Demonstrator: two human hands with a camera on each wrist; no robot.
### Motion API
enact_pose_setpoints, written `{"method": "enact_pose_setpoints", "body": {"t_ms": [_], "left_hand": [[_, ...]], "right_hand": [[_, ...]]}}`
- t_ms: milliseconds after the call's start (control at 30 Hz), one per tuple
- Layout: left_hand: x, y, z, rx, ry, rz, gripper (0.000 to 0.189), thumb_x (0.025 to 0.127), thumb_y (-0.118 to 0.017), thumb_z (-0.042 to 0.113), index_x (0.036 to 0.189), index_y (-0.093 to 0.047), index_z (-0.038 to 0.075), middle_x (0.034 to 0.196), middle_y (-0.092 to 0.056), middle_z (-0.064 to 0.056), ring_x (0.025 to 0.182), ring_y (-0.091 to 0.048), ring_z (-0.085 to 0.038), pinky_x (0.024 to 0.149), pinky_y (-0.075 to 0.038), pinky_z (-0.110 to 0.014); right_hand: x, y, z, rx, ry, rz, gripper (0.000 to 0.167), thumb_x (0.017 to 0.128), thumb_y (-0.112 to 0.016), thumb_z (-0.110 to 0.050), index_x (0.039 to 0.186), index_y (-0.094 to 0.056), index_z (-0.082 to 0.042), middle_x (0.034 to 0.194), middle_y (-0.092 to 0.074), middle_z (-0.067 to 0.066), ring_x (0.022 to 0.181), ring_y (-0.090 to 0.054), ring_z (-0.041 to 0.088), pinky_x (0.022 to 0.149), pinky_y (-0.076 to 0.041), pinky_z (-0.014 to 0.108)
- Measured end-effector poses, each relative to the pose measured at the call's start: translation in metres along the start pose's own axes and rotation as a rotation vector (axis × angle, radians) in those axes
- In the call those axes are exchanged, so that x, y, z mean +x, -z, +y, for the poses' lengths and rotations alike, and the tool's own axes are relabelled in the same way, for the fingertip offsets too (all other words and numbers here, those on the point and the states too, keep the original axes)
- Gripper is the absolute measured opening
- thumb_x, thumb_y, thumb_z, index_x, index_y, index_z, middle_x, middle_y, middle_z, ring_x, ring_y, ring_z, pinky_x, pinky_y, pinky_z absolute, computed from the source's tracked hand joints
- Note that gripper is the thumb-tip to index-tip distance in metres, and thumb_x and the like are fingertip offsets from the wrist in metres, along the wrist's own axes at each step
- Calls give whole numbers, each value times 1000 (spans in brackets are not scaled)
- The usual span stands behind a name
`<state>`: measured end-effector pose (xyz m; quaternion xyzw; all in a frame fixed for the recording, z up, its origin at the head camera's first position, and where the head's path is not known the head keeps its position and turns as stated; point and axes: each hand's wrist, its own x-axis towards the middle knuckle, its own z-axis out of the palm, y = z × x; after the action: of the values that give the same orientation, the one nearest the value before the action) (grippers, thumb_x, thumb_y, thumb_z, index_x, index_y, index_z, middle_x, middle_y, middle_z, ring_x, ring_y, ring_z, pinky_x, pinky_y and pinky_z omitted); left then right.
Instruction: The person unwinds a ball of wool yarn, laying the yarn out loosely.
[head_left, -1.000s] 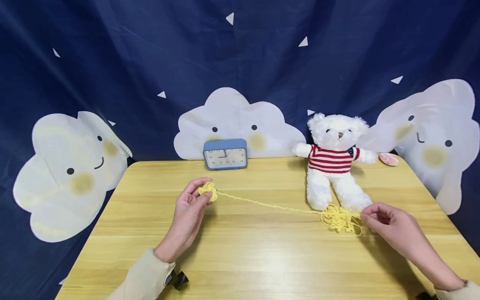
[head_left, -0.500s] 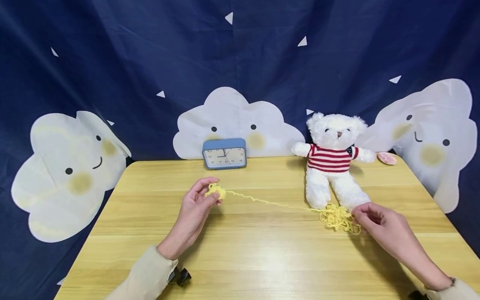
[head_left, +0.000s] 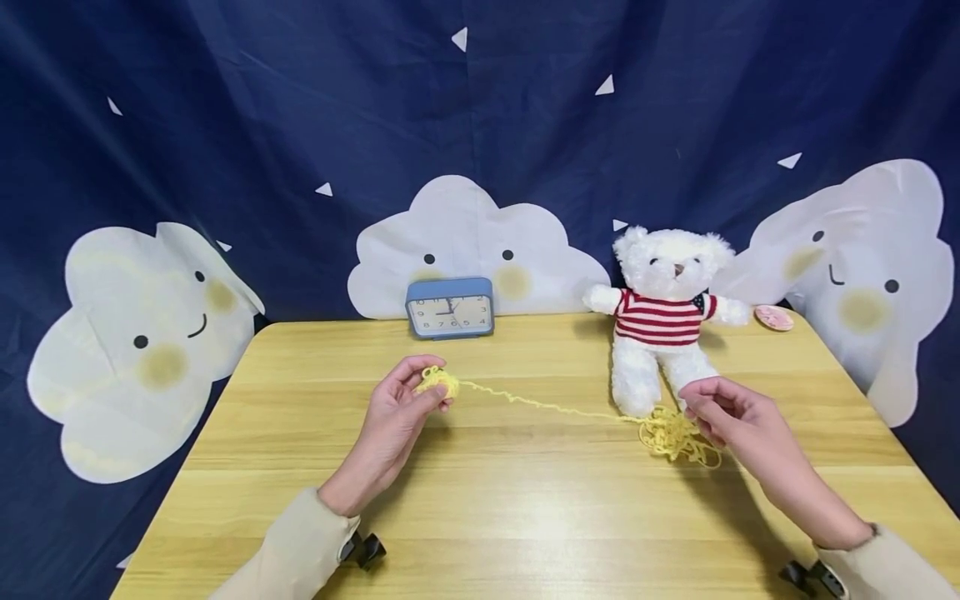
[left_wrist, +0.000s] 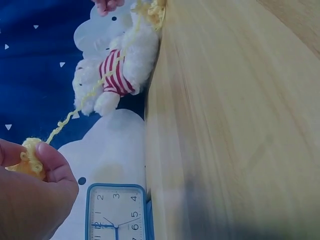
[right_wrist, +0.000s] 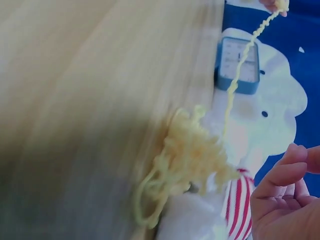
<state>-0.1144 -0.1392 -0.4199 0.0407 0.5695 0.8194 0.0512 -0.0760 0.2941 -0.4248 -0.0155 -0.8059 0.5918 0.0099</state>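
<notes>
The left hand pinches a small yellow bunch of yarn between thumb and fingers; it has shifted slightly rightward over the last second. Beyond those fingertips stands a blue clock. From the bunch a yellow strand runs right, fairly straight, to the loose heap of yarn, just below the right fingertips and at the feet of a white bear sitting beyond them. The right hand has just moved from the heap's right edge to above it, thumb and fingers bent together; whether they pinch a loop I cannot tell. The heap seems largely tangled despite this move, so the yarn work looks unfinished. Past the right fingers lies a pink disc.
</notes>
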Motion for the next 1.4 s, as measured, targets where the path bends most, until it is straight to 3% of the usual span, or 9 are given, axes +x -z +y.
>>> {"method": "enact_pose_setpoints", "body": {"t_ms": [233, 333, 500, 600, 833, 1033, 1100, 1200, 1400], "left_hand": [[0, -4, 1, -3, -5, -17, 39, 96, -66, -18, 134, -58, -9, 111, -62, -11, 89, -65, -17, 78, -62, -26], [0, -4, 1, 7, -5, -42, 38, 97, -65, -17, 134, -58, -9, 113, -63, -11, 90, -66, -17, 78, -62, -26], [0, -4, 0, 21, -5, -65, 38, 98, -66, -16, 135, -58, -8, 112, -66, -10, 89, -68, -15, 80, -63, -28], [0, -5, 0, 18, -8, -72, 39, 98, -66, -15, 135, -58, -8, 111, -67, -9, 89, -68, -15, 79, -63, -27], [1, -11, -1, 24, 1, -88, 42, 98, -68, -14, 138, -56, -10, 111, -69, -10, 89, -68, -14, 80, -63, -27], [0, -13, -1, 42, 25, -91, 44, 97, -69, -13, 139, -56, -9, 110, -71, -9, 88, -69, -13, 82, -64, -29], [0, -14, -1, 45, 29, -91, 44, 97, -68, -14, 140, -55, -10, 110, -71, -8, 88, -69, -13, 82, -64, -29], [0, -13, -1, 47, 25, -92, 44, 97, -68, -14, 139, -56, -10, 110, -71, -8, 88, -69, -13, 82, -64, -28], [0, -8, 0, 55, 18, -69, 42, 97, -69, -15, 136, -58, -8, 110, -69, -10, 89, -69, -14, 80, -63, -26]], "right_hand": [[9, -27, -17, 49, 41, -61, 14, 109, -67, -12, 117, -72, -2, 83, -64, 3, 66, -54, 12, 50, -47, 27], [13, -43, -25, 24, 68, -126, 25, 109, -68, -15, 125, -68, 4, 96, -69, 9, 76, -61, 15, 60, -54, 27], [26, -75, -31, 20, 102, -276, 33, 108, -69, -19, 134, -65, 2, 120, -70, 18, 95, -69, 27, 77, -62, 34], [34, -95, -33, 75, 108, -355, 34, 107, -71, -19, 135, -66, 0, 125, -68, 17, 94, -68, 25, 79, -63, 36], [38, -129, -41, 149, 151, -415, 34, 102, -79, -15, 134, -70, -7, 103, -69, 15, 82, -64, 28, 69, -55, 29], [40, -149, -44, 194, 120, -526, 39, 105, -74, -12, 140, -64, 3, 134, -68, 23, 86, -70, 26, 78, -63, 33], [40, -152, -44, 221, 97, -559, 40, 107, -70, -9, 141, -61, 8, 135, -67, 28, 86, -72, 24, 81, -65, 35], [38, -154, -45, 222, 72, -544, 32, 108, -68, -8, 134, -64, 10, 122, -71, 28, 83, -69, 17, 79, -65, 34], [35, -151, -44, 194, 86, -389, 12, 106, -69, -5, 112, -72, 5, 97, -74, 15, 80, -67, 18, 75, -64, 31]]}}
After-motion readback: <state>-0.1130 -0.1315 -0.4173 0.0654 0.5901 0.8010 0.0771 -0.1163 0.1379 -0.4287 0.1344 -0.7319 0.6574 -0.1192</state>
